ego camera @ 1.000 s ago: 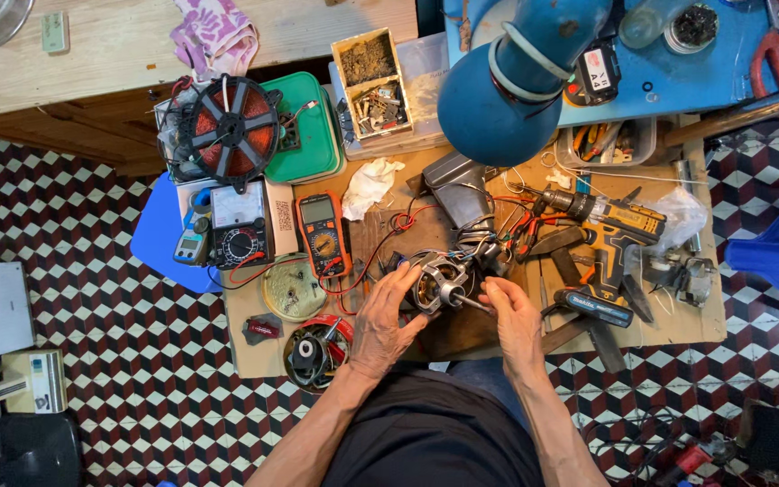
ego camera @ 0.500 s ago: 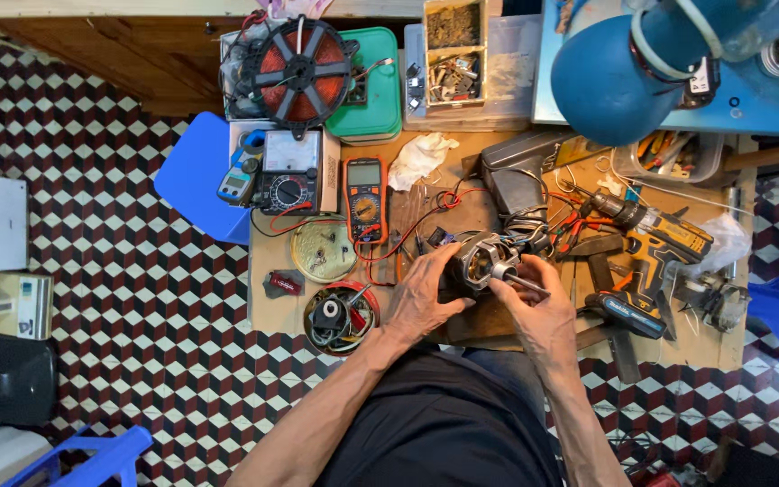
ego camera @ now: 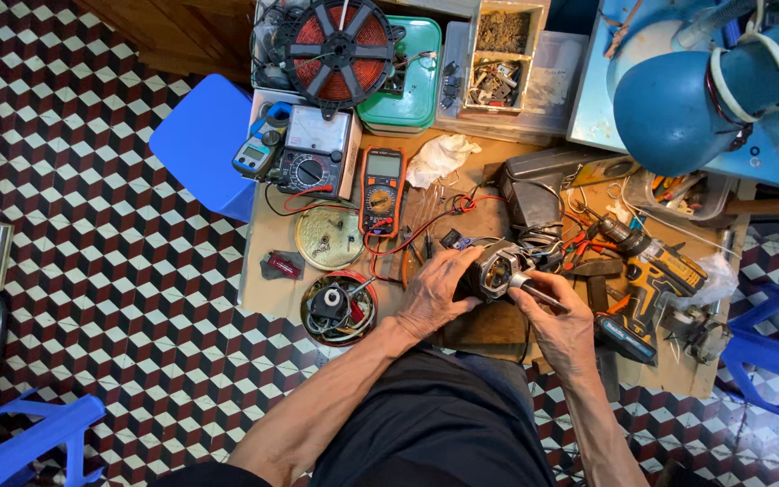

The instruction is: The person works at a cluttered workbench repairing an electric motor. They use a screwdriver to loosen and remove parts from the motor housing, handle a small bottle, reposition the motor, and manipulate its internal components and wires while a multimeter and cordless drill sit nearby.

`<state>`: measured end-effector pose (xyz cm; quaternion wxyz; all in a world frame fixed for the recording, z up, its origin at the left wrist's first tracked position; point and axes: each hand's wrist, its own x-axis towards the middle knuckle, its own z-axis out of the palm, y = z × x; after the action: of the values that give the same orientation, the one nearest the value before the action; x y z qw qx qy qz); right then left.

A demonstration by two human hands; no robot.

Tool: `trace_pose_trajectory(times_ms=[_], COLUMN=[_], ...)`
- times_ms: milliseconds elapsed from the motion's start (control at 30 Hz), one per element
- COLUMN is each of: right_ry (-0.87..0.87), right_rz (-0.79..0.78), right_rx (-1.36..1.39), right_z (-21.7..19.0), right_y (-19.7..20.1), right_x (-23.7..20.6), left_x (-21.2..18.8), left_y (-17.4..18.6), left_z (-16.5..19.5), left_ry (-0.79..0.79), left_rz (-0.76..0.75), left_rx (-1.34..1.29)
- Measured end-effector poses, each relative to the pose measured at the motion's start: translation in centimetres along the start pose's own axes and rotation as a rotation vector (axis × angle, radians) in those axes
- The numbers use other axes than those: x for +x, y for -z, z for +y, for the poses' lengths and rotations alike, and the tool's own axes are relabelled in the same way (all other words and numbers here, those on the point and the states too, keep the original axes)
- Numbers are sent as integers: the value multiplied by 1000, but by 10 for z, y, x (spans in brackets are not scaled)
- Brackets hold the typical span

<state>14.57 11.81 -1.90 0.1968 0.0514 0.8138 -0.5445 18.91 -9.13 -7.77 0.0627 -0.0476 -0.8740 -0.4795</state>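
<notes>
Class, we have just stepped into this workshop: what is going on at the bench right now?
A person sits at a cluttered wooden workbench. The left hand grips a small electric motor and the right hand holds a thin tool against its open end. Around them lie an orange multimeter, a grey analogue meter, a round tin of parts and a yellow cordless drill. A blue lamp hangs over the bench.

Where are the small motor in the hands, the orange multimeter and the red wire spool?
small motor [ego camera: 496, 271], head view, on its open end face between the two hands.
orange multimeter [ego camera: 382, 191], head view, on the dial at its middle.
red wire spool [ego camera: 340, 50], head view, on its black hub.
</notes>
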Motion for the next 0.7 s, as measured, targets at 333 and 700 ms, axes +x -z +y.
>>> trace_pose_trajectory(times_ms=[333, 700], right_ry=[-24, -22], right_rz=[44, 64], right_rx=[81, 153], right_z=[14, 30], right_y=[-3, 3], right_x=[1, -6], left_x=[4, 11], left_y=[1, -23], left_z=[7, 39], left_ry=[13, 708], left_rz=[-33, 15], left_rx=[-30, -447])
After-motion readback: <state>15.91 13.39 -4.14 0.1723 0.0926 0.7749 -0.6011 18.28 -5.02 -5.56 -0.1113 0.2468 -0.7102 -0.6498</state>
